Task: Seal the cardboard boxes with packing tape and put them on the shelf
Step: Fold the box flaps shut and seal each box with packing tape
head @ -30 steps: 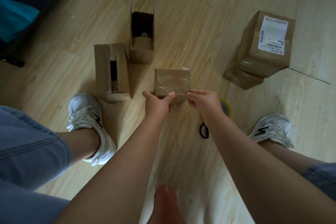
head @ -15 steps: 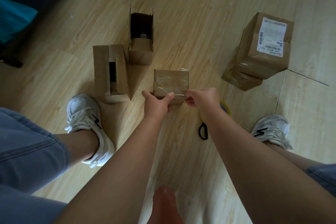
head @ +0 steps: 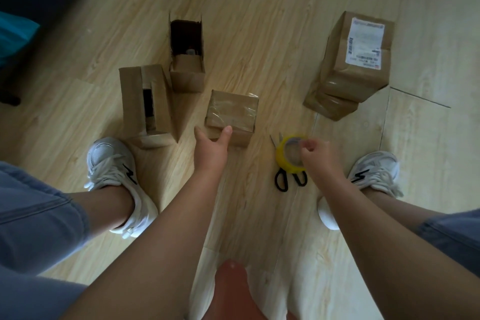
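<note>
The left hand (head: 211, 149) rested spread against the taped box (head: 232, 109) while the right hand (head: 315, 154) pinched the tape roll (head: 285, 161)

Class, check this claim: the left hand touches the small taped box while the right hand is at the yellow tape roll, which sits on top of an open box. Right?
Not quite. The head view shows the yellow tape roll lying on black-handled scissors, not on any box. The rest stands.
</note>
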A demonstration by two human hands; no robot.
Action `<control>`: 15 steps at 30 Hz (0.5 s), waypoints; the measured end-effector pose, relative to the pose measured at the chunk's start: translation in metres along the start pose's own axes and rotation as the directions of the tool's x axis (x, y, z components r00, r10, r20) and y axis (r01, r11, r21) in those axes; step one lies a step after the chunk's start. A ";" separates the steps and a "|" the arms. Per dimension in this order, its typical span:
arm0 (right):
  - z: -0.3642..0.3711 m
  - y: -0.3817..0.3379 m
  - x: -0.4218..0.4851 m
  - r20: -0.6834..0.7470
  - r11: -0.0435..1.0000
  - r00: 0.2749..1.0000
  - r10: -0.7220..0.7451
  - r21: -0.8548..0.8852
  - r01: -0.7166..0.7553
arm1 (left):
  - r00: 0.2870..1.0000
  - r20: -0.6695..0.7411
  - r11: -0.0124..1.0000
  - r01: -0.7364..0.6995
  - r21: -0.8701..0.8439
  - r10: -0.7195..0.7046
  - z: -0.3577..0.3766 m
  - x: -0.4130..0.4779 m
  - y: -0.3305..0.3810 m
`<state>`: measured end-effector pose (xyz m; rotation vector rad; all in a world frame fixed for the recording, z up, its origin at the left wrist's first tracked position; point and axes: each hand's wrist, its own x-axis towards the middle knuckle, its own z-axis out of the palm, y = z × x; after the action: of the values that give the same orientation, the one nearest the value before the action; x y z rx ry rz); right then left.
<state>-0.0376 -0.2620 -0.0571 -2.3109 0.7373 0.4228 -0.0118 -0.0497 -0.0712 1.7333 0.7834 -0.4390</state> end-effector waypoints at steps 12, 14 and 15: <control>0.032 0.035 0.015 0.288 0.791 0.955 -0.069 -0.567 0.229 | 0.994 0.108 0.992 -0.005 0.123 -0.008 0.009 -0.030 0.000; 0.033 0.036 0.016 0.261 0.798 0.964 -0.051 -0.569 0.196 | 0.987 0.160 0.987 -0.057 0.152 0.032 0.011 -0.035 0.004; 0.032 0.035 0.017 0.247 0.816 0.968 -0.038 -0.551 0.173 | 0.982 0.182 0.983 -0.085 0.163 0.055 0.012 -0.036 0.007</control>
<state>-0.0492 -0.2684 -0.1061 -2.7727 0.3917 0.9466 -0.0315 -0.0719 -0.0460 1.8447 0.5688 -0.6173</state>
